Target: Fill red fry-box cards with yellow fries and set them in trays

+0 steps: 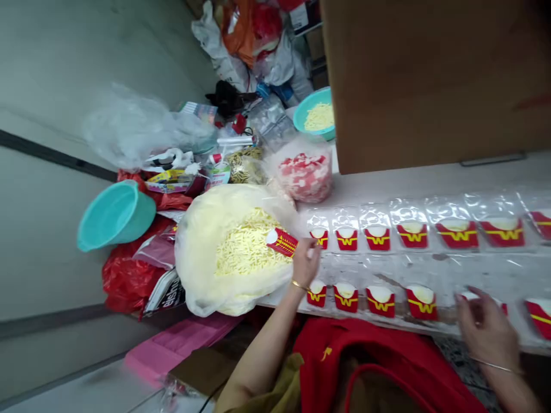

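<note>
My left hand (306, 263) is closed around a nested stack of small red-and-yellow fry cartons (283, 241), tilted over the edge of a large clear bag (198, 229) filled with pale yellow fry-shaped pieces (243, 244). At the right, my right hand (488, 324) has its fingers bent over a red fry carton (503, 308) in the near row, covering most of it. Along the table (357, 264), two rows of these cartons, such as one with a yellow W (422, 302), lie on clear plastic packaging (447, 209).
Behind the large bag sits a bag of pink and white pieces (303, 175). A turquoise bowl (316, 115) holds more yellow pieces. A big cardboard box (430, 86) blocks the back right. A turquoise basin (114, 215) and red plastic bags (129, 281) are at left.
</note>
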A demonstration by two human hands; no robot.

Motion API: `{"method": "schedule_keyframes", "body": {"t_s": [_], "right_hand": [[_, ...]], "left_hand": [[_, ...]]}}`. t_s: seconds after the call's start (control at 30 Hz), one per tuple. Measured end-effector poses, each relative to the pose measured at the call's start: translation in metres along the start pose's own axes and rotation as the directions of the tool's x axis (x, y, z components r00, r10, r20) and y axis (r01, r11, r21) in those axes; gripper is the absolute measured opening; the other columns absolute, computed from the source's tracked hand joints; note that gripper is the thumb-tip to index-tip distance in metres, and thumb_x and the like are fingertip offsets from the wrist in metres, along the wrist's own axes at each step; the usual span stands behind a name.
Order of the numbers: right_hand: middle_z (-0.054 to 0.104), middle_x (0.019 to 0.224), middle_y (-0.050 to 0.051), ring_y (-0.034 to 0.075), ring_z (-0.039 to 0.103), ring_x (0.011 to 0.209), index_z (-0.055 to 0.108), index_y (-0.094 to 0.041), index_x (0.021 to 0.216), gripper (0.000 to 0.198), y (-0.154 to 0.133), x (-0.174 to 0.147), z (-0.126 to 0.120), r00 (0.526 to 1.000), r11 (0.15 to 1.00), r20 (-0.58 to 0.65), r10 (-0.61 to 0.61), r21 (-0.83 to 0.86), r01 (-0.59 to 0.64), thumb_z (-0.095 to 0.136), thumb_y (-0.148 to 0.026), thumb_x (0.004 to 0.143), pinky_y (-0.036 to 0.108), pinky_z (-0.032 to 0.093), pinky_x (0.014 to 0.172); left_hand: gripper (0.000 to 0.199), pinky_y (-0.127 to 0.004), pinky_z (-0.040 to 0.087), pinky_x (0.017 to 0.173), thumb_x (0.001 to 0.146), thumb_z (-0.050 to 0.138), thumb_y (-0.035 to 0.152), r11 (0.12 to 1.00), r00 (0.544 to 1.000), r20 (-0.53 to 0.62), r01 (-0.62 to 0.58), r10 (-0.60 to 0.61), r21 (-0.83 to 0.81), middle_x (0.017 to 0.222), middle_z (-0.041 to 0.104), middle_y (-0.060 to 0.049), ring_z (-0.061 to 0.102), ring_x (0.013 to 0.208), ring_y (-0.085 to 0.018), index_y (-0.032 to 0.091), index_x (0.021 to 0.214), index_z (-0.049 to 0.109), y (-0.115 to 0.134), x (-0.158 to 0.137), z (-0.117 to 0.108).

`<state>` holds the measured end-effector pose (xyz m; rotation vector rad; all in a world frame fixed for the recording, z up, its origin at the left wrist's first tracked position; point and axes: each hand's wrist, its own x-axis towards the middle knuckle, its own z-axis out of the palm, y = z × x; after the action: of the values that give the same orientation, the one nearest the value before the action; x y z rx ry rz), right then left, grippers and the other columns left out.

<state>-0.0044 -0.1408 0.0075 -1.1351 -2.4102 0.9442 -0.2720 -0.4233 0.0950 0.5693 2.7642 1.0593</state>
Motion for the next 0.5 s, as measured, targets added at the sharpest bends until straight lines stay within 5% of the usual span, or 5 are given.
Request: {"method": "schedule_keyframes", "body": {"t_s": [0.07,0.13,0.23,0.3,0.5], "right_hand": [[0.065,0.086,0.018,0.027,0.062,0.072,0.060,-0.025,0.114,0.042,-0.073,-0.011,0.032,0.966,0.969,0.123,-0.229,0.121,0.215,0.047,-0.050,0.084,0.043,0.048,0.066],[0.066,0.096,0.012,0.024,0.063,0.080,0.060,-0.025,0.111,0.031,-0.143,-0.023,0.067,0.876,0.893,0.236,-0.420,0.280,0.353,0.048,-0.041,0.087,0.040,0.051,0.073],[0.066,0.096,0.008,0.021,0.062,0.081,0.059,-0.023,0.112,0.027,-0.225,-0.041,0.121,0.703,0.777,0.361,-0.612,0.440,0.450,0.047,-0.034,0.089,0.037,0.051,0.077],[0.065,0.093,0.008,0.021,0.061,0.080,0.058,-0.022,0.113,0.029,-0.260,-0.048,0.154,0.631,0.745,0.410,-0.659,0.472,0.471,0.045,-0.035,0.090,0.036,0.051,0.077],[0.057,0.115,0.015,0.030,0.053,0.105,0.044,-0.018,0.130,0.053,-0.311,-0.053,0.240,0.637,0.760,0.414,-0.650,0.372,0.533,0.053,-0.039,0.083,0.048,0.045,0.087]], "left_hand": [[0.021,-0.033,0.046,0.083,0.089,0.044,0.029,0.967,0.961,-0.159,0.240,-0.224,0.086,0.098,0.061,-0.009,0.058,0.091,-0.018,0.017,0.101,0.055,-0.054,0.014,-0.047],[0.023,-0.034,0.044,0.083,0.085,0.050,0.029,0.875,0.895,-0.196,0.437,-0.400,0.209,0.102,0.060,-0.010,0.057,0.093,-0.019,0.016,0.103,0.055,-0.099,0.028,-0.074],[0.022,-0.036,0.042,0.081,0.076,0.061,0.027,0.809,0.851,-0.166,0.525,-0.498,0.265,0.096,0.061,-0.008,0.057,0.092,-0.022,0.016,0.095,0.057,-0.139,0.040,-0.086],[0.018,-0.034,0.042,0.078,0.073,0.063,0.025,0.811,0.849,-0.146,0.529,-0.508,0.251,0.087,0.061,-0.005,0.058,0.085,-0.021,0.017,0.088,0.057,-0.148,0.039,-0.086],[0.006,-0.028,0.040,0.077,0.080,0.054,0.025,0.913,0.934,-0.140,0.353,-0.330,0.205,0.087,0.060,-0.004,0.057,0.086,-0.017,0.020,0.082,0.055,-0.149,0.006,-0.087]]}}
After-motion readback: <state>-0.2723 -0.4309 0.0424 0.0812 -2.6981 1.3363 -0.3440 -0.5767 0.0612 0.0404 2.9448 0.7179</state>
